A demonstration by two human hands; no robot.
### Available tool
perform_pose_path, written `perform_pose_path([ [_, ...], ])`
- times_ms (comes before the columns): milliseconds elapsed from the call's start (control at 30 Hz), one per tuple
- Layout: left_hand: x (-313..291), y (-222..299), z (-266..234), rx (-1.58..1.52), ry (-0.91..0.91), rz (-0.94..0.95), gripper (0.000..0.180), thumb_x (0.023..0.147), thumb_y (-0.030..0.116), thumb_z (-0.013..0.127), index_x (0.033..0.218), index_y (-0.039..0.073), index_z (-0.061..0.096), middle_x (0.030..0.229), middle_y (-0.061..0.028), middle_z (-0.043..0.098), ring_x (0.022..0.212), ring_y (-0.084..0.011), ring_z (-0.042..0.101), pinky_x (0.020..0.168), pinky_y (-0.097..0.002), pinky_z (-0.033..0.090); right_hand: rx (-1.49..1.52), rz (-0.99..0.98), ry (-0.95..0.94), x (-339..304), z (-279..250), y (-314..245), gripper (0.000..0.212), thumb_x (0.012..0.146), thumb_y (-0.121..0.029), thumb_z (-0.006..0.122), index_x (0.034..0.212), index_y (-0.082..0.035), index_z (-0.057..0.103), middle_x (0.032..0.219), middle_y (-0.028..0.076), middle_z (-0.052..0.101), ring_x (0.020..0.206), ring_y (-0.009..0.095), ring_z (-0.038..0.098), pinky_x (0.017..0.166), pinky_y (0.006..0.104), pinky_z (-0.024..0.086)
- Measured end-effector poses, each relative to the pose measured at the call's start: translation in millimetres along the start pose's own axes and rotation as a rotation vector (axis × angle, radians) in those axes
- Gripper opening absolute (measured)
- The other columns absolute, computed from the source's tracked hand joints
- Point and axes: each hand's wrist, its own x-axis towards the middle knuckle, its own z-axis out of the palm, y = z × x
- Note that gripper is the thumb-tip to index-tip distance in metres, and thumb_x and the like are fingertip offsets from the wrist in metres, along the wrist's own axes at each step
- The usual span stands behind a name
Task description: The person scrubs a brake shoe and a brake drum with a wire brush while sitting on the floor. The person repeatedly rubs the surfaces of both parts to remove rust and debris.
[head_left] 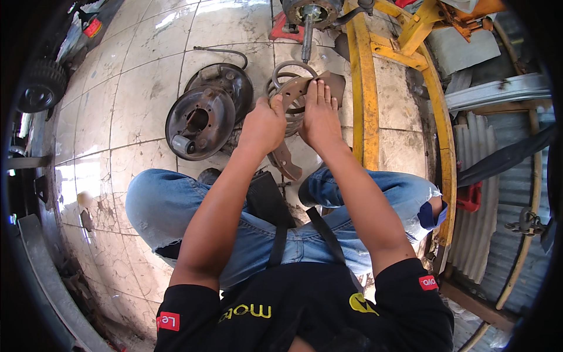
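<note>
My left hand (263,124) is closed round one end of a curved brake shoe (291,89) with small holes in it. Fingers straight and together, my right hand (319,117) lies flat on the shoe's other end and on a brown sheet (335,87) that looks like sandpaper. Its thumb is hard to make out. Below the shoe stands a grey coil spring (285,66), partly covered by my hands. A second brake shoe (285,161) rests on the near side of the spring, between my forearms.
Two round brake backing plates (214,139) overlap on the tiled floor (141,88) at left, a hose (226,49) behind them. A hub with a shaft (308,35) hangs at the far side. A yellow metal frame (365,100) stands close on the right. A tyre (44,85) is far left.
</note>
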Motion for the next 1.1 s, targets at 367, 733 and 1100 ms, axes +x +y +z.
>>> perform_pose_path([
  [367, 0, -7, 3, 0.02, 0.03, 0.026, 0.059, 0.102, 0.044, 0.032, 0.121, -0.008, 0.051, 0.104, -0.0364, 0.062, 0.104, -0.0502, 0.059, 0.092, -0.0522, 0.046, -0.02, -0.054, -0.008, -11, -5, -1, 0.079, 0.075, -0.002, 0.061, 0.145, 0.007, 0.027, 0.152, 0.028, 0.029, 0.142, 0.039, 0.03, 0.115, 0.0502, 0.027],
  [733, 3, -4, -4, 0.023, 0.006, 0.009, 0.059, 0.102, 0.044, 0.031, 0.12, -0.008, 0.052, 0.105, -0.0361, 0.062, 0.105, -0.0504, 0.059, 0.093, -0.0524, 0.046, 0.084, -0.084, 0.055, -12, 0, 1, 0.073, 0.078, -0.001, 0.056, 0.145, 0.008, 0.027, 0.151, 0.03, 0.03, 0.141, 0.043, 0.03, 0.116, 0.0516, 0.026],
  [1100, 3, -3, 1, 0.012, 0.03, 0.022, 0.057, 0.102, 0.042, 0.032, 0.117, -0.009, 0.053, 0.103, -0.0369, 0.062, 0.103, -0.0507, 0.059, 0.091, -0.0524, 0.046, 0.099, 0.001, 0.074, 5, -3, 6, 0.076, 0.076, 0.003, 0.055, 0.145, 0.01, 0.025, 0.15, 0.031, 0.029, 0.142, 0.044, 0.027, 0.114, 0.0539, 0.028],
])
